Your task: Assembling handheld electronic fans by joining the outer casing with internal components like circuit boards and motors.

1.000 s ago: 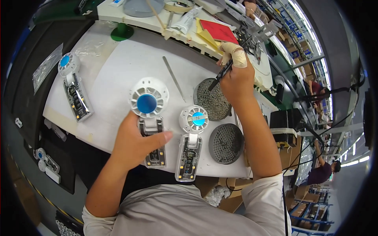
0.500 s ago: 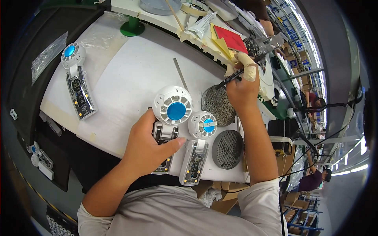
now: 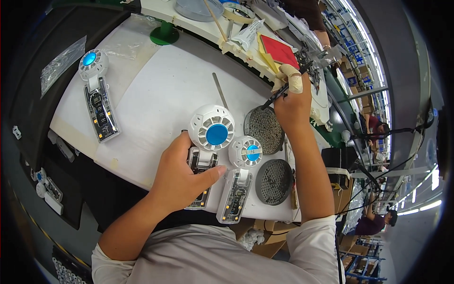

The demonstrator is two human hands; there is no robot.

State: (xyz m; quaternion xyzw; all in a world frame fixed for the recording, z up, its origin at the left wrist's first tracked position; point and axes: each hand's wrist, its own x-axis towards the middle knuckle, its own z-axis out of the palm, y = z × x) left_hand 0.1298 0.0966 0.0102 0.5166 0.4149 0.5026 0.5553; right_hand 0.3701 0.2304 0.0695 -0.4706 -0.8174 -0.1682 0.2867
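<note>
My left hand [image 3: 176, 174] is closed round a device with a white round vented head, a blue disc [image 3: 216, 135] at its centre and a clear handle showing a circuit board. Its thumb lies across the handle. In my right hand [image 3: 294, 108] is a slim black pen-like tool [image 3: 273, 99], slanting down to the left; pale covers sit on some fingertips. The tool's tip is at the far rim of a round dark dish [image 3: 261, 128] of small metal pieces that look like screws. A second, similar device [image 3: 235, 196] lies just right of the held one.
Another round dark dish [image 3: 273, 182], with a dimpled surface, stands nearer me. A third device [image 3: 100, 111] lies at the table's left. A thin metal rod [image 3: 220, 91] rests beyond the held device. Along the back runs a white shelf with tape [image 3: 238, 13] and a red pad [image 3: 279, 50].
The whole view has shifted slightly, with the table things now a little lower and to the right. Both hands keep the same holds, and the tool's tip stays at the dish's far rim.
</note>
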